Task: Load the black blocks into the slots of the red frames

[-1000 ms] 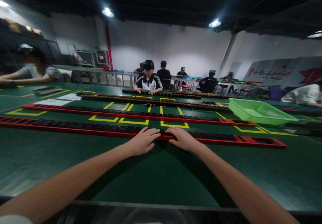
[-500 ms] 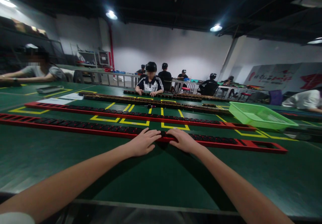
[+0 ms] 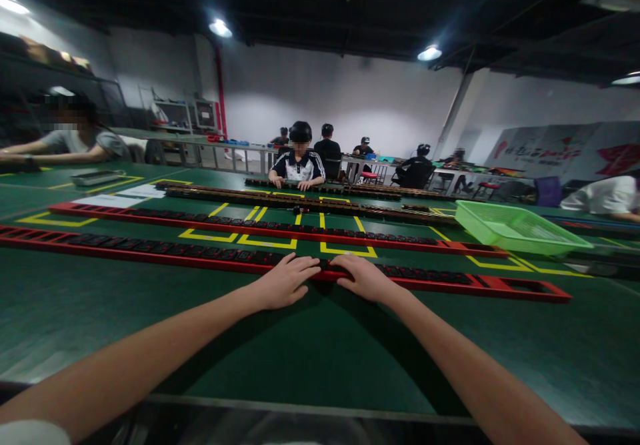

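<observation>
A long red frame (image 3: 500, 289) lies across the green table, with a row of small black pieces (image 3: 200, 252) set in it. My left hand (image 3: 285, 280) rests on the frame near its middle, fingers stretched out towards the right. Just to the right, my right hand (image 3: 364, 278) lies over the same frame, its fingers extended and pointing left. Between my two hands a short stretch of the frame shows. Both hands cover some of the black pieces, and I see nothing held in either one.
Behind lies a second red frame (image 3: 445, 245) with black pieces. A light green basket (image 3: 520, 228) stands at the right. Long brown strips (image 3: 240, 198) cross the table farther back. White paper sheets (image 3: 107, 201) lie at the left. A person (image 3: 299, 165) sits opposite.
</observation>
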Motion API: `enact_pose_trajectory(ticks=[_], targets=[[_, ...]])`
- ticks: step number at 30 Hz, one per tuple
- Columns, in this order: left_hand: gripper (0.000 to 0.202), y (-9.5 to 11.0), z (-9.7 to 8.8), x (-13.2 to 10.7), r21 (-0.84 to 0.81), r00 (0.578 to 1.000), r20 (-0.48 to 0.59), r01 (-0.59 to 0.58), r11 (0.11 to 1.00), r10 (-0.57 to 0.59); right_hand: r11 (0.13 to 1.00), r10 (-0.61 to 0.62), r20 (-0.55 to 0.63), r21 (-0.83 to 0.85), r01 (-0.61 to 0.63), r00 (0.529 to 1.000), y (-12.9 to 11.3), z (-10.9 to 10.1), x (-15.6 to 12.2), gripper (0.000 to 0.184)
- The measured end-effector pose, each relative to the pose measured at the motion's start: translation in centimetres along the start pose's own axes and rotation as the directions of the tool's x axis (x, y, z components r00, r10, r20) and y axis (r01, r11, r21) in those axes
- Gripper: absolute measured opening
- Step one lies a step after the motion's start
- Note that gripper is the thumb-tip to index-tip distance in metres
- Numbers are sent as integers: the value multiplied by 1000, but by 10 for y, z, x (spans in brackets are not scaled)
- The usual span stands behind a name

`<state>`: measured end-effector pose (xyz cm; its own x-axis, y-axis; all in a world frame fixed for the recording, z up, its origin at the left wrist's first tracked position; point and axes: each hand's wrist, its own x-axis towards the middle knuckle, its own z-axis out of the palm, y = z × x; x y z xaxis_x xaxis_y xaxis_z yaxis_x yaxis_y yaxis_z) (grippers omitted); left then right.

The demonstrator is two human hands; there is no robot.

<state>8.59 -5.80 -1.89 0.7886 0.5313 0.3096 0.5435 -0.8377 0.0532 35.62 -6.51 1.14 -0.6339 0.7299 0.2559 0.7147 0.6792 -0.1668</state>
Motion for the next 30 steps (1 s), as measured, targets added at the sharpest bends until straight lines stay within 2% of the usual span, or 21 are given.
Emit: enact_pose_trajectory(ticks=[30], targets=[[58, 1, 0, 0, 17, 1000, 4, 2, 1000, -2, 1000, -10, -3, 15, 10, 1000, 2, 1, -1, 44]])
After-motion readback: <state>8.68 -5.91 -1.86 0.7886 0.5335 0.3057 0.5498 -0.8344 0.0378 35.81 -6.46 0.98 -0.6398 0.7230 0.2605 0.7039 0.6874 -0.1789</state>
